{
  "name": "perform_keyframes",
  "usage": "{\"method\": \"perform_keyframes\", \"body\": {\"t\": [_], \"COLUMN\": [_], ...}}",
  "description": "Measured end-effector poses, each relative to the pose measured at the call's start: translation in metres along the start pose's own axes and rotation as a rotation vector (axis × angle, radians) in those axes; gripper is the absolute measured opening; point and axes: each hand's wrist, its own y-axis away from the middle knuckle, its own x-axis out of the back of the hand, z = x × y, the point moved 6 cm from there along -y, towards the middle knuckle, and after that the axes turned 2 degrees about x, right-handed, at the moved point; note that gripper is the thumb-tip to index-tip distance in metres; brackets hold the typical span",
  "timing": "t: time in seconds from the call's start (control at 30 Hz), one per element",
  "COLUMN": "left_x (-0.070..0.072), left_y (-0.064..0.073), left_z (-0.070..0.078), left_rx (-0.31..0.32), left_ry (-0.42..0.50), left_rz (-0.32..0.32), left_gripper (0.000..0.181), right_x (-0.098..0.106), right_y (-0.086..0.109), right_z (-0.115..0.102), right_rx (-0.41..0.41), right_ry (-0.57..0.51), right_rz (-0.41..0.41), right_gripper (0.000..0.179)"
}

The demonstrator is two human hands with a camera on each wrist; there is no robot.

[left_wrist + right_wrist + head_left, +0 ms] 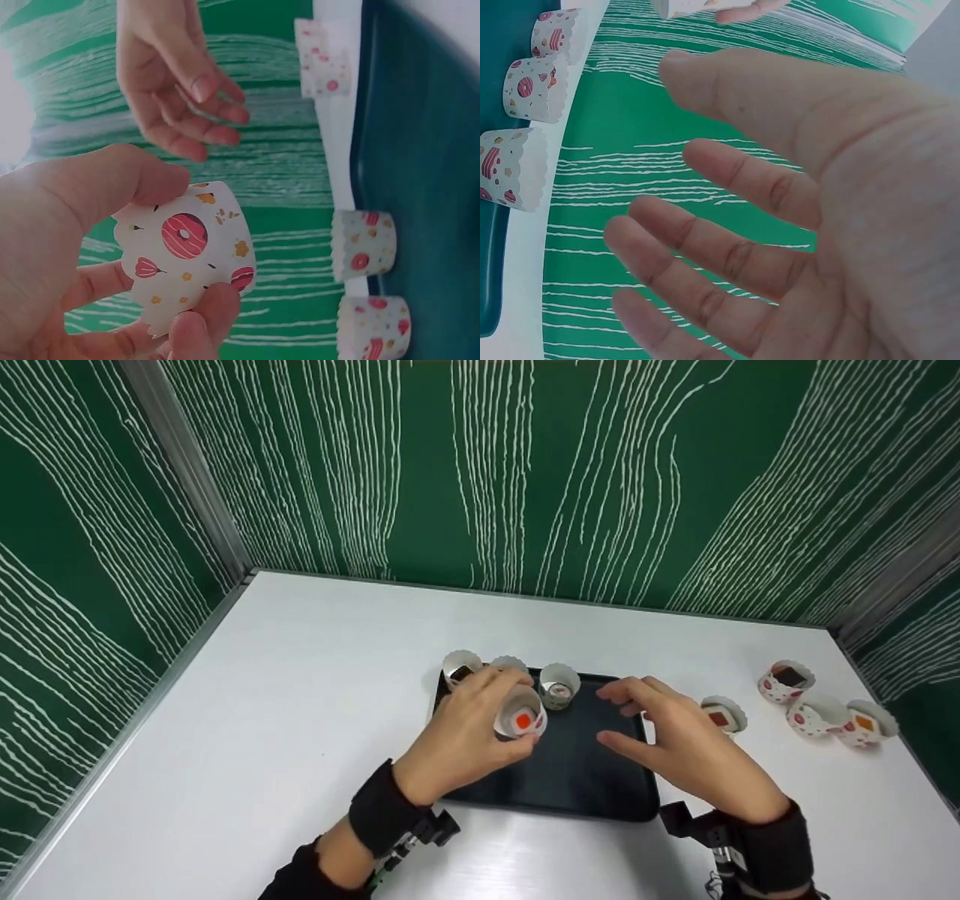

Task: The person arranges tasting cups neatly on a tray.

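Note:
My left hand (466,733) grips a paper baking cup (520,714) above the dark tray (592,769). Its mouth faces the head camera, showing a white piece with an orange-red spot inside. In the left wrist view, the held cup (196,244) has a donut print and a scalloped rim, with thumb and fingers on opposite sides. Over the tray's right side, my right hand (679,733) holds nothing, its fingers spread apart from the thumb. Three baking cups stand along the tray's far edge: one at the left corner (459,666), one partly hidden (510,663), and another (558,687).
Right of the tray, a baking cup (724,714) with a dark red square stands partly behind my right hand. Farther right are a cup with a dark piece (784,682), a tilted cup (810,718) and one with an orange square (868,725). Green walls border the white table (322,675).

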Motion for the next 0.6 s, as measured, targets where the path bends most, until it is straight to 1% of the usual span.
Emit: {"method": "perform_keyframes", "body": {"t": [0.1, 0.23, 0.4, 0.5, 0.6], "left_x": [-0.007, -0.017, -0.027, -0.032, -0.036], "left_y": [-0.002, -0.005, -0.011, -0.014, -0.016], "left_z": [0.005, 0.010, 0.015, 0.017, 0.019], "left_rx": [-0.025, -0.042, -0.043, -0.038, -0.031], "left_ry": [0.003, 0.030, 0.077, 0.099, 0.103], "left_rz": [0.004, -0.014, -0.044, -0.055, -0.061], "left_gripper": [0.056, 0.057, 0.054, 0.055, 0.057], "right_x": [-0.001, -0.002, -0.001, -0.001, -0.001], "right_y": [-0.001, -0.002, -0.004, -0.005, -0.006], "right_z": [-0.001, -0.002, -0.006, -0.009, -0.010], "right_rx": [0.017, 0.025, 0.049, 0.071, 0.082], "right_ry": [-0.006, -0.010, -0.044, -0.072, -0.081], "right_rz": [0.009, 0.019, 0.026, 0.031, 0.033], "right_gripper": [0.038, 0.036, 0.034, 0.033, 0.033]}}
